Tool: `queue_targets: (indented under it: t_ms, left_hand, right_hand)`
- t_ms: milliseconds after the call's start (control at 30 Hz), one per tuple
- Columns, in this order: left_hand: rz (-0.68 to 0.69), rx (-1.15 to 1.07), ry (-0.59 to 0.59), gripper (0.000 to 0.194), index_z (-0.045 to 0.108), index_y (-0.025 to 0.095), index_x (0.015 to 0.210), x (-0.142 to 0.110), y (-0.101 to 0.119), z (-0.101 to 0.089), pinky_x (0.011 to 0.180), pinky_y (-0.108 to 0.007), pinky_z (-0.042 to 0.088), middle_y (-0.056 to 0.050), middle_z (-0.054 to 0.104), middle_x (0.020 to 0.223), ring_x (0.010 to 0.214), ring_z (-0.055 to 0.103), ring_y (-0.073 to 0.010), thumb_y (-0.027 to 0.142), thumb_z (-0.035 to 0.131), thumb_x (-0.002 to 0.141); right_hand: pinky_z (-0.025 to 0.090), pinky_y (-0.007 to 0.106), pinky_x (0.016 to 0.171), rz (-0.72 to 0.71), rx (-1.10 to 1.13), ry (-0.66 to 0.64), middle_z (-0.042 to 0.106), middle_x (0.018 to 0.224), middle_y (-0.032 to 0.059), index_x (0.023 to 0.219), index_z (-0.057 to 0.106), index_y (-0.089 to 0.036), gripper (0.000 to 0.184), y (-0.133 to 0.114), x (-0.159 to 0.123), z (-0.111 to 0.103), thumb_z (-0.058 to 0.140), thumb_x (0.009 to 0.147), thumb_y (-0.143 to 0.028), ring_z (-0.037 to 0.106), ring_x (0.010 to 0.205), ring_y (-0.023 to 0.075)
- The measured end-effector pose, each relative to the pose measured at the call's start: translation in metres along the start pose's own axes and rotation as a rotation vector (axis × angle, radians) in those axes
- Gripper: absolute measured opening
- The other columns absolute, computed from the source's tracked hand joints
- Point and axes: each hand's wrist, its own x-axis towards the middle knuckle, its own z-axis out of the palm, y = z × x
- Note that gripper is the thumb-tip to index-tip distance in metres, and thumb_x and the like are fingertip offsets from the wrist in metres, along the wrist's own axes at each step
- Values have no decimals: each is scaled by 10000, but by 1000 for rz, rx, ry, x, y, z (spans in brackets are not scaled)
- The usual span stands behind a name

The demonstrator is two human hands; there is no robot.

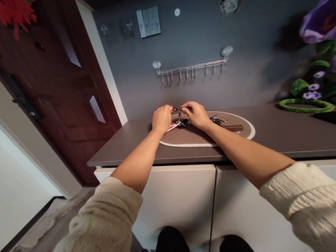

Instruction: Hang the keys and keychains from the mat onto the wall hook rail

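Above an oval mat (190, 143) with a pale rim, both hands meet over a bunch of keys (180, 119). My left hand (162, 118) pinches a small dark metal piece of the bunch, seemingly a ring. From the right, my right hand (196, 114) pinches the same bunch close to its top. Below the left hand a pink strap (173, 127) hangs or lies by the keys. A second bunch of keys (218, 120) lies on the mat right of my right wrist, near a brown strip (233, 128). The fingertips partly hide what they grip.
A clear hook rail (192, 67) is fixed to the wall behind the countertop (137, 135). Two single hooks (129, 26) and a switch panel (149, 22) are higher up. Purple artificial flowers (327, 22) stand at the right. A dark red door (61, 88) is at the left.
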Motion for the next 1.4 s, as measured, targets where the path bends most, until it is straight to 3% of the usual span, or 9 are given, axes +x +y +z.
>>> queue_targets:
  t_ms: [267,433,567,833,1033,1233,1400]
  left_hand:
    - [17,-48,-107,353,580,171,924,0,-2,4,740,-260,383,-68,644,914,821,569,-162,289,248,913]
    - [88,-35,-15,304,568,176,956,-1,0,1,805,-279,376,-69,613,971,919,529,-172,282,288,900]
    - [143,-56,54,322,555,175,986,0,4,-2,835,-284,369,-71,589,1003,950,506,-171,312,275,904]
    - [195,-92,30,322,560,162,921,1,6,-2,825,-289,376,-67,599,943,931,514,-173,306,272,906]
    - [127,-121,72,314,542,160,848,3,6,-1,790,-291,381,-73,601,887,883,527,-177,308,272,905]
    - [37,-139,138,275,517,167,823,4,6,-1,753,-274,380,-68,609,879,844,530,-164,290,284,902]
    - [30,-126,156,267,510,173,813,4,6,0,735,-274,380,-64,609,862,827,532,-163,294,289,900]
  right_hand:
    - [383,282,769,-80,17,97,608,865,69,851,571,-155,176,5,3,2,415,820,-231,513,811,159]
    - [381,304,782,-180,-11,172,598,870,77,861,583,-172,211,10,7,4,389,839,-251,509,835,175]
    - [387,293,765,-235,-25,139,582,843,70,852,610,-176,239,6,7,4,383,843,-250,514,823,172]
    - [384,282,755,-302,-14,70,589,819,57,826,619,-169,233,-4,5,3,400,836,-247,515,819,162]
    - [387,276,743,-243,75,96,608,858,45,896,579,-169,183,-7,3,3,456,809,-272,519,792,147]
    - [393,274,710,-117,157,26,587,751,27,775,567,-156,186,-5,2,6,495,783,-327,500,716,131]
    - [407,253,634,0,361,-5,547,701,4,773,550,-159,222,-3,3,11,548,748,-380,478,652,109]
